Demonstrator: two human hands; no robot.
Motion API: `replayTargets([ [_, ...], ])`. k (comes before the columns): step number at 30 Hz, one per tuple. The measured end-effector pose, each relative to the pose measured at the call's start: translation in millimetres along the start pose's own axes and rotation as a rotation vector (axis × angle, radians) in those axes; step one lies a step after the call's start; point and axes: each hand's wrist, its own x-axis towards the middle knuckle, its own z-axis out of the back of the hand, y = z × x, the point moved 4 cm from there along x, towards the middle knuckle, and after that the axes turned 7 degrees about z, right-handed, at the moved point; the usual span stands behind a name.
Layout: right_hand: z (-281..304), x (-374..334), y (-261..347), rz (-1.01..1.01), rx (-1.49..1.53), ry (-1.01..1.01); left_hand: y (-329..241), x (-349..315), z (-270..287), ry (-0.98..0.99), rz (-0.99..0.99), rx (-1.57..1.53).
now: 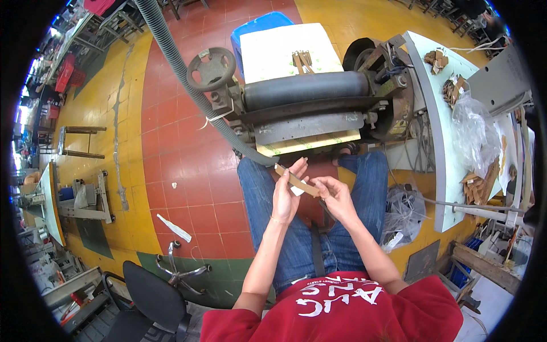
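Observation:
A narrow brown strip [298,182], which looks like leather, is stretched at a slant between my two hands, above my lap. My left hand [283,196] grips its upper left part, with the thumb on top and the fingers behind. At the lower right end my right hand [337,200] pinches it between thumb and fingers. A small white patch shows just under the strip, and I cannot make out what it is. Beyond my hands is a machine with a dark roller [307,91] and a metal plate [310,126] in front of it. Several brown strips [303,61] lie behind the roller.
A handwheel [211,69] and a grey ribbed hose [178,54] stand left of the roller. To the right, a pale table [447,194] bears brown piles [477,185] and clear plastic [476,122]. A blue bin [262,24] is behind the machine. An office chair [152,296] stands lower left.

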Motion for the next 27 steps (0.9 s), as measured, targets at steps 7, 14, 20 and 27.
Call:
replayTargets([
  [7,0.5,0.4,36.0,-0.004,0.071,0.088,-7.7,-3.3,-7.9,0.043,-0.017,0.114],
  [14,-0.6,-4.8,35.5,-0.029,0.067,0.134,-10.7,-4.2,-12.8,0.114,-0.024,0.188],
  [20,-8.0,-6.4,29.9,-0.037,0.183,0.111,-8.2,-5.5,-14.4,0.044,-0.104,0.162],
  [27,-1.6,-3.7,25.8,-0.104,0.11,0.086,-3.8,-7.2,-14.9,0.084,-0.059,0.172],
])
